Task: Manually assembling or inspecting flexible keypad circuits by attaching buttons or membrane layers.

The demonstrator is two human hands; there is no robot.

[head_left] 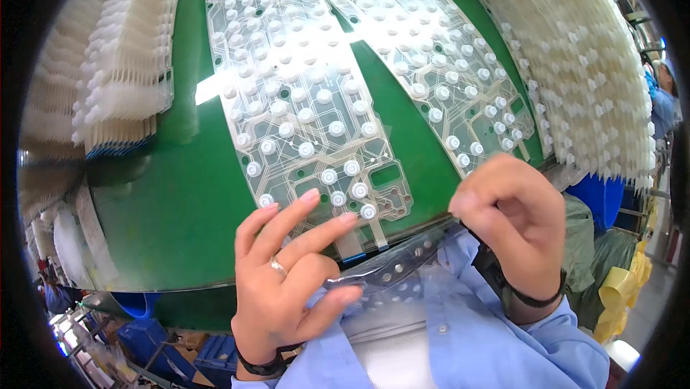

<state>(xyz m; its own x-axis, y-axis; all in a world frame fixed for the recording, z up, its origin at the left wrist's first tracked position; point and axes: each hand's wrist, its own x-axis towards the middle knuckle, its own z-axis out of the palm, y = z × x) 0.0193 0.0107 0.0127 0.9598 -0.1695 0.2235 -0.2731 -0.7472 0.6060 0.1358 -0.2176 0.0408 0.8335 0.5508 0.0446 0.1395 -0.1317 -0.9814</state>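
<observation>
My left hand (287, 281) is at the near edge of the green table, thumb and index finger closed on one end of a clear plastic strip (388, 274) with round holes. Its other fingers reach over the near end of a clear keyboard membrane sheet (302, 112) dotted with white rubber domes. My right hand (514, 220) is pinched at the strip's other end, its fingertips partly hiding the hold. Between my hands the strip hangs in front of my blue shirt. A second membrane sheet (453, 65) lies to the right, slanting toward my right hand.
Stacks of similar membrane sheets stand at the left (129, 51) and right (575, 65) of the green table (172, 223). A white tab (208, 90) sticks out from the left sheet. Blue bins (602, 198) sit below the table edge. Another person (663, 98) is at far right.
</observation>
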